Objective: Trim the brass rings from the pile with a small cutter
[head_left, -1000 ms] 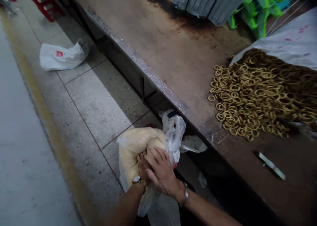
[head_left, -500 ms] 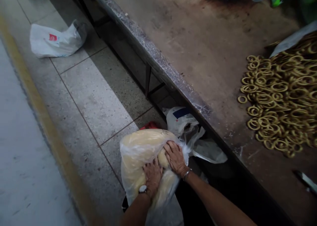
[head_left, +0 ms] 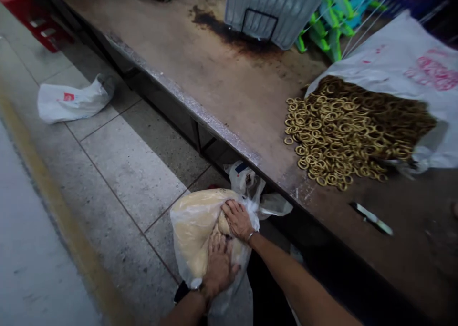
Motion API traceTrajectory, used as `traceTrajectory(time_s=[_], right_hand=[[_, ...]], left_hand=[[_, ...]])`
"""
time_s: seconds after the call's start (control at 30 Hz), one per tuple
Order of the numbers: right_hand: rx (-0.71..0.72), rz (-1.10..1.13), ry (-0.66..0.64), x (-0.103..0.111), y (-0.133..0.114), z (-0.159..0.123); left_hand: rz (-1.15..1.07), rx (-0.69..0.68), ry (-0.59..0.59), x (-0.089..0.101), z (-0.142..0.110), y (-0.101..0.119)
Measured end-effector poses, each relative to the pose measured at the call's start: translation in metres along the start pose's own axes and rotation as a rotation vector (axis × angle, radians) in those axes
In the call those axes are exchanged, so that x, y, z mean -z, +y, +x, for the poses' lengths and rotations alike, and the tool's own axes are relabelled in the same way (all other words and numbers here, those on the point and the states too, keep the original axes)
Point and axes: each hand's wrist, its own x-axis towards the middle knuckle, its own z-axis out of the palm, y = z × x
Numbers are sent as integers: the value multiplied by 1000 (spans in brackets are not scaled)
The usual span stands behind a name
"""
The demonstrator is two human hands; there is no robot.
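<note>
A clear plastic bag (head_left: 195, 221) bulging with something tan and soft sits low in the head view, beside the table edge. My left hand (head_left: 219, 261), with a watch at its wrist, lies on the bag's front with fingers stretched out. Just above and to the right, my right hand (head_left: 238, 219) rests on the bag's upper side, fingers extended and a bracelet at the wrist. Both palms press into the plastic, and a fold runs between them. What exactly fills the bag I cannot make out.
On the table (head_left: 250, 92) lies a heap of brass-coloured rings (head_left: 339, 130) spilling from a white sack (head_left: 397, 54). A knife-like tool (head_left: 372, 219) lies nearby; a grey bin (head_left: 275, 11) stands behind. White bags (head_left: 71, 99) and a red stool (head_left: 32, 18) are on the floor.
My view has swung up and right, so the bin, sack and whole ring heap now show. The left hand's fingers reach straighter over the bag; the right hand stays pressed on it.
</note>
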Motion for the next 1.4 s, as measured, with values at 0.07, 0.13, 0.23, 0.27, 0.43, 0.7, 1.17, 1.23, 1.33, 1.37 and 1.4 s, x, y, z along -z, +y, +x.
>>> traceTrajectory(time_s=[0.07, 0.13, 0.23, 0.27, 0.43, 0.7, 1.17, 1.23, 1.33, 1.37, 1.4], right_hand=[[-44, -9, -24, 9, -11, 0], [-97, -8, -44, 18, -23, -8], [-85, 20, -49, 24, -37, -31], [-47, 33, -47, 23, -38, -40], [63, 68, -30, -5, -20, -60], [4, 78, -77, -20, -13, -38], [-24, 312, -146, 17, -1, -30], [-39, 332, -170, 38, 1, -39], [-38, 329, -76, 81, 7, -59], [-16, 312, -3, 98, 11, -66], [17, 288, 74, 116, 17, -71]], left_hand=[[46, 17, -38, 3, 6, 3], [77, 17, -52, 5, 10, 6], [108, -15, -65, 7, 11, 10], [119, -26, -65, 6, 10, 11], [181, 25, -4, -12, 10, 10], [182, 78, 43, -30, 17, 7], [42, 126, -52, 12, 16, 28], [73, 133, -97, 17, 16, 35], [103, 176, -77, 15, 18, 37], [110, 182, -62, 13, 20, 36], [120, 184, -50, 11, 22, 34]])
